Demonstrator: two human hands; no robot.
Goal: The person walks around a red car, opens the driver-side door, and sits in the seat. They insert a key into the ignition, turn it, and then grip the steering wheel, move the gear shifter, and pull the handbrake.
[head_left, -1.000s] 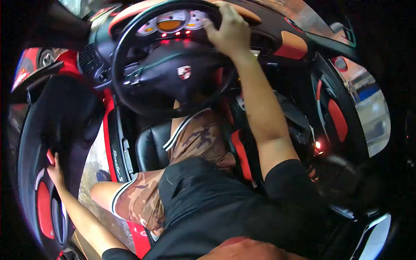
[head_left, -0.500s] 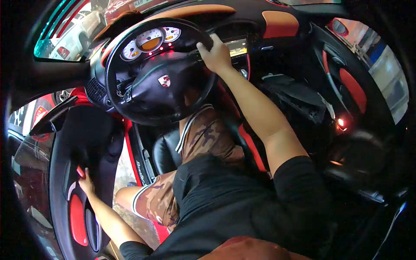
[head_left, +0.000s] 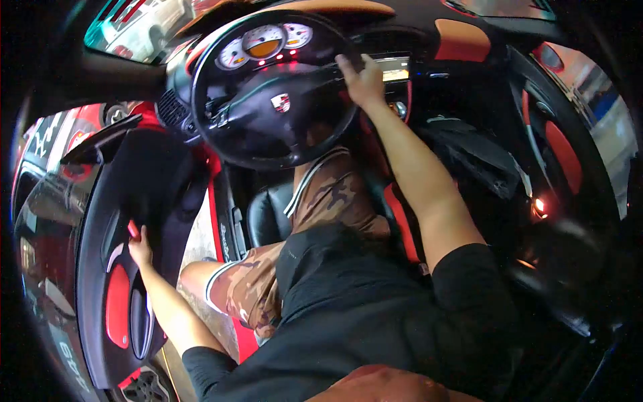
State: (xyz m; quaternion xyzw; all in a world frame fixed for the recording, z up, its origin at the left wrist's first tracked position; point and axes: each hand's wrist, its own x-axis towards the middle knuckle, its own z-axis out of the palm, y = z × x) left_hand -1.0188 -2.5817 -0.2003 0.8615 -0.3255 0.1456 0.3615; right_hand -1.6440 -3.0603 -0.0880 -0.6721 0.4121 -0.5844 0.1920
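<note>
Steering wheel [head_left: 273, 114] stood ahead of the seated person [head_left: 375, 301]; the right hand [head_left: 366, 84] had come lower on its right side, fingers curled round the rim [head_left: 276, 163], keeping one-handed hold. The left hand [head_left: 140, 250] stayed at the red handle [head_left: 133, 230] of the open door [head_left: 151, 167], finger closure too hidden to tell, so wheel and door each had a hand at them.

This is the driver's side of a car's cabin [head_left: 395, 35], shown by a black round steering wheel [head_left: 256, 110] with a crest [head_left: 281, 102], a cluster of white-faced gauges [head_left: 263, 41] behind it and an open black door panel [head_left: 154, 191] with red inserts [head_left: 118, 305]. Pale ground [head_left: 196, 249] shows past the door; a white vehicle [head_left: 149, 25] stands beyond the windscreen [head_left: 120, 41].
</note>
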